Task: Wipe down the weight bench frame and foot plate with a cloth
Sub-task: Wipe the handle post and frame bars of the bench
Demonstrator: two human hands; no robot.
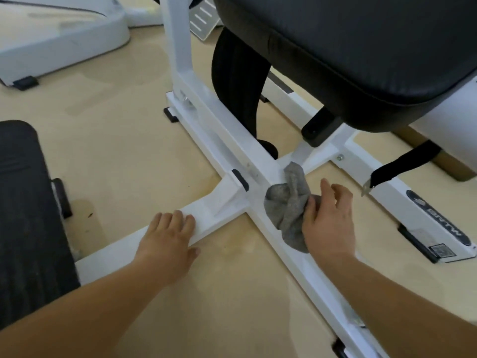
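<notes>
The white bench frame (219, 130) lies on the floor as crossing bars under a black padded seat (361, 47). A crumpled grey cloth (289, 208) sits on the long bar just past the crossing. My right hand (330, 220) pinches the cloth's right side between thumb and fingers and holds it against the bar. My left hand (167, 241) rests flat, fingers straight, on the side bar that runs out to the lower left. A ribbed grey foot plate (204, 19) shows at the top, behind the upright post.
A black ribbed pad (28, 215) fills the left edge. Another white machine base (59, 42) stands at the top left. A black strap with a metal tip (397, 169) hangs at the right over a white bar bearing a label. The floor is tan.
</notes>
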